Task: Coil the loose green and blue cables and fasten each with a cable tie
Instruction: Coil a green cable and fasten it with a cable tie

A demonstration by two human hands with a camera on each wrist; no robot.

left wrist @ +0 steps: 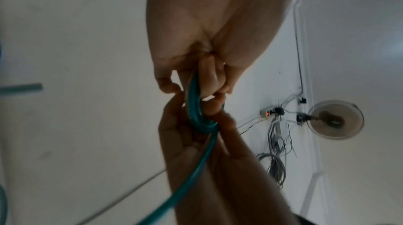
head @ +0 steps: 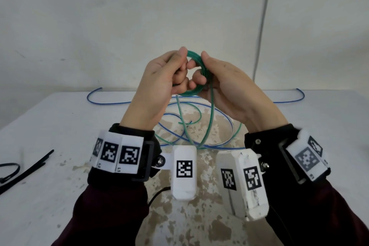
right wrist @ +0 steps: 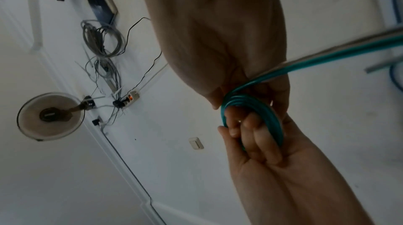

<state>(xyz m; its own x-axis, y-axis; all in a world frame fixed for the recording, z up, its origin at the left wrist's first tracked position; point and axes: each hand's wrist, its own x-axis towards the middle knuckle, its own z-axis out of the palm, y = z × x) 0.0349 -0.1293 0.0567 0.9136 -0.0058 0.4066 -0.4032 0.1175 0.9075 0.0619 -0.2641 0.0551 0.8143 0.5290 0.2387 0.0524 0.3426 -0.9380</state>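
Observation:
Both hands are raised above the white table (head: 60,126), holding a small coil of the green cable (head: 194,55) between them. My left hand (head: 180,67) grips the coil's left side, its fingers curled through the loops (right wrist: 268,109). My right hand (head: 201,72) pinches the coil's right side with thumb and fingers. The green cable's loose tail (head: 211,110) hangs to the table and loops there. The blue cable (head: 107,103) lies uncoiled in wide loops across the table's far half. In the left wrist view the green strands (left wrist: 193,106) run between the two hands.
Several black cable ties (head: 28,168) lie near the table's left edge. A worn brown patch (head: 199,215) marks the table's middle. A white wall stands close behind the table. The wrist views show a wall fan (right wrist: 50,116) and a power strip (right wrist: 130,98).

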